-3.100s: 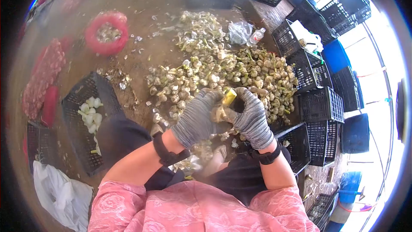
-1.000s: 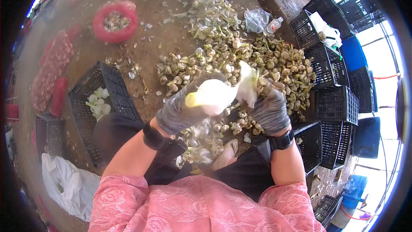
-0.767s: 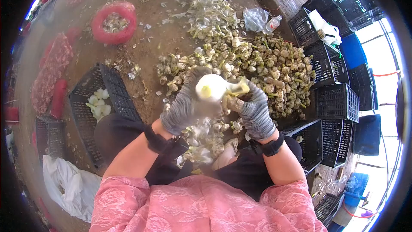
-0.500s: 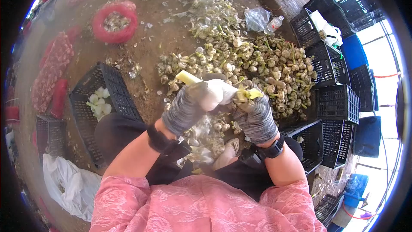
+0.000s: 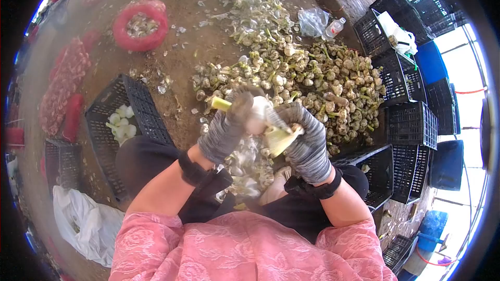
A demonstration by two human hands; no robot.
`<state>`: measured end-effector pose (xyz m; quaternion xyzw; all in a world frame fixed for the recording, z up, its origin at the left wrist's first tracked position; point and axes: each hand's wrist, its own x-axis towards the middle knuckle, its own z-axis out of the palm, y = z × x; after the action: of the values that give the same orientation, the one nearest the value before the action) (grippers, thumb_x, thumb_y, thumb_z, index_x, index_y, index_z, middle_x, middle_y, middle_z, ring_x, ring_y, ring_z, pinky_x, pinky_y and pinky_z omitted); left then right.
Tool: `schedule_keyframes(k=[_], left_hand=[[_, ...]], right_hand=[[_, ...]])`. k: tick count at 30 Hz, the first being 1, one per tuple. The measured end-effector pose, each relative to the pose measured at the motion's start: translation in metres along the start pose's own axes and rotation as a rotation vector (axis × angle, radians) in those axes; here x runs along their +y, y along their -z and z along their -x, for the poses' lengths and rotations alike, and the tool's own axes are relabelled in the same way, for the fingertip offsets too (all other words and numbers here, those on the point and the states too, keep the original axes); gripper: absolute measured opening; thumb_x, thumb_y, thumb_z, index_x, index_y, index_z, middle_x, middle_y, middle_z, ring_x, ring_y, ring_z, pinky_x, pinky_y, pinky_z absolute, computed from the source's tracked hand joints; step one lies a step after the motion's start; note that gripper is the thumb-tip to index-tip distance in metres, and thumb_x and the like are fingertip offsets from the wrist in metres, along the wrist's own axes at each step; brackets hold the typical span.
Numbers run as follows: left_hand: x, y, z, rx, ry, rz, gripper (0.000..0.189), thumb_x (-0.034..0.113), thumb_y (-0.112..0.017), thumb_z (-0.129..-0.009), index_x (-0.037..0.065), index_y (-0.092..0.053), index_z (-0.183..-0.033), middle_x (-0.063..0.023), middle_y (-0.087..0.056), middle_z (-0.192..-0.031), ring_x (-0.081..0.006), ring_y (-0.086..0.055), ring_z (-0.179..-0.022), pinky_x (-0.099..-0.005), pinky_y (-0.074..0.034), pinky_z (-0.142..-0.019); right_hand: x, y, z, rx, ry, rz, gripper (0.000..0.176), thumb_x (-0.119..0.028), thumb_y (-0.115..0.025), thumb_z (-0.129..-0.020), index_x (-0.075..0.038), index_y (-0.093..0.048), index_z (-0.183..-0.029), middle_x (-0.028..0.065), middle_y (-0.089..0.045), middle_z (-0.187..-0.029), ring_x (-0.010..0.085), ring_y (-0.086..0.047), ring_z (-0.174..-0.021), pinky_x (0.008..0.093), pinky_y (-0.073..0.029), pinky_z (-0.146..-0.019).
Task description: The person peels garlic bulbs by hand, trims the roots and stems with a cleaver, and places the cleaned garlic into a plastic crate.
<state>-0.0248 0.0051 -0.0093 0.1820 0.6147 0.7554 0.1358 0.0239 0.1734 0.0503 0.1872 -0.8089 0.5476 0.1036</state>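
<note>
My left hand (image 5: 223, 129), in a grey glove, is closed around a white garlic bulb (image 5: 258, 115) held in front of my chest. A cut pale green stem (image 5: 221, 104) sticks out on the left side of that hand. My gloved right hand (image 5: 308, 143) grips a strip of yellowish garlic skin (image 5: 282, 139) at the bulb's right side. Motion blurs the fingertips a little. Beyond both hands lies a large heap of unpeeled garlic (image 5: 333, 88), and loose papery skins (image 5: 247, 169) are scattered below them.
At my left a black crate (image 5: 151, 112) holds several clean white bulbs (image 5: 122, 124). A red net bag (image 5: 139, 25) stands farther off. More black crates (image 5: 411, 125) line the right side. A plastic bottle (image 5: 334, 28) lies behind the heap, and a white bag (image 5: 86, 226) is at lower left.
My right hand has turned and moved slightly right, drawing a strip of skin away from the bulb. My left hand keeps the bulb in nearly the same place.
</note>
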Motion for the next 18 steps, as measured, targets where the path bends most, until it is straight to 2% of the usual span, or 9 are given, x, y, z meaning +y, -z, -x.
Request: schedule_keyframes(k=[1,2,3,6,9,11,13,16,18], left_hand=[[0.013,-0.004,0.001,0.0,0.0,0.001,0.053,0.041,-0.057,-0.08,0.001,-0.044,-0.112,-0.012,-0.054,-0.106,-0.0215,-0.052,-0.101,-0.0334,-0.042,-0.089],[0.024,-0.007,0.003,-0.008,0.122,0.294,0.052,0.041,-0.056,-0.08,0.002,-0.044,-0.112,-0.0128,-0.054,-0.105,-0.0224,-0.054,-0.099,-0.0358,-0.045,-0.086],[0.031,-0.009,0.004,-0.016,0.243,0.586,0.051,0.042,-0.055,-0.081,0.003,-0.044,-0.112,-0.0135,-0.054,-0.104,-0.0234,-0.055,-0.096,-0.0381,-0.047,-0.083],[0.033,-0.013,0.005,-0.033,0.221,0.655,0.05,0.04,-0.057,-0.08,0.002,-0.046,-0.111,-0.0137,-0.055,-0.102,-0.0238,-0.058,-0.089,-0.0396,-0.05,-0.079],[0.037,-0.013,0.005,0.007,0.192,0.498,0.05,0.038,-0.058,-0.08,0.001,-0.047,-0.112,-0.0128,-0.056,-0.102,-0.0217,-0.058,-0.089,-0.0355,-0.049,-0.081],[0.043,-0.011,0.006,0.06,0.19,0.27,0.049,0.033,-0.059,-0.08,-0.001,-0.047,-0.114,-0.0113,-0.057,-0.102,-0.0192,-0.057,-0.091,-0.0309,-0.047,-0.082],[0.043,-0.012,0.006,0.054,0.227,0.256,0.052,0.032,-0.062,-0.079,-0.001,-0.047,-0.116,-0.0117,-0.056,-0.105,-0.0189,-0.056,-0.094,-0.0311,-0.046,-0.084],[0.036,-0.012,0.004,0.048,0.116,0.454,0.055,0.032,-0.065,-0.076,-0.001,-0.046,-0.116,-0.0126,-0.055,-0.109,-0.0208,-0.055,-0.099,-0.0328,-0.045,-0.086],[0.038,-0.013,0.002,0.029,0.112,0.539,0.052,0.031,-0.063,-0.078,-0.001,-0.046,-0.116,-0.0131,-0.055,-0.109,-0.0217,-0.055,-0.099,-0.0335,-0.044,-0.087]], right_hand=[[-0.006,0.0,0.0,0.081,-0.299,-0.448,0.03,-0.006,-0.061,-0.072,-0.001,-0.052,-0.1,0.0062,-0.058,-0.086,0.0158,-0.056,-0.079,0.028,-0.046,-0.074],[-0.01,0.0,0.0,0.162,-0.598,-0.895,0.031,-0.007,-0.061,-0.072,-0.001,-0.053,-0.101,0.0071,-0.059,-0.089,0.0186,-0.057,-0.079,0.0295,-0.047,-0.075],[-0.006,0.004,-0.005,-0.005,-0.457,-1.176,0.036,-0.017,-0.064,-0.074,-0.001,-0.052,-0.104,0.0084,-0.058,-0.094,0.02,-0.058,-0.083,0.031,-0.046,-0.078],[-0.007,0.009,-0.006,-0.009,-0.562,-1.175,0.046,-0.027,-0.066,-0.074,-0.001,-0.049,-0.108,0.0083,-0.058,-0.098,0.0184,-0.057,-0.089,0.032,-0.046,-0.081],[0.001,0.01,-0.004,0.028,-0.481,-0.862,0.045,-0.023,-0.066,-0.074,-0.001,-0.049,-0.11,0.0072,-0.058,-0.097,0.0165,-0.056,-0.09,0.0307,-0.046,-0.081],[0.002,0.006,-0.003,0.102,-0.281,-0.449,0.042,-0.02,-0.066,-0.075,-0.002,-0.05,-0.108,0.0056,-0.058,-0.095,0.0141,-0.056,-0.086,0.0279,-0.046,-0.078],[-0.003,0.006,-0.003,0.046,-0.352,-0.467,0.036,-0.017,-0.065,-0.077,-0.002,-0.051,-0.107,0.0046,-0.058,-0.094,0.0116,-0.056,-0.084,0.0249,-0.046,-0.075],[-0.002,0.007,-0.002,0.145,-0.406,-0.969,0.029,-0.012,-0.062,-0.079,-0.002,-0.052,-0.105,0.0053,-0.059,-0.094,0.014,-0.058,-0.084,0.0258,-0.049,-0.072],[-0.002,0.013,-0.005,0.174,-0.451,-0.989,0.029,-0.012,-0.061,-0.079,-0.003,-0.052,-0.105,0.0053,-0.059,-0.093,0.0149,-0.058,-0.085,0.0271,-0.05,-0.071]])
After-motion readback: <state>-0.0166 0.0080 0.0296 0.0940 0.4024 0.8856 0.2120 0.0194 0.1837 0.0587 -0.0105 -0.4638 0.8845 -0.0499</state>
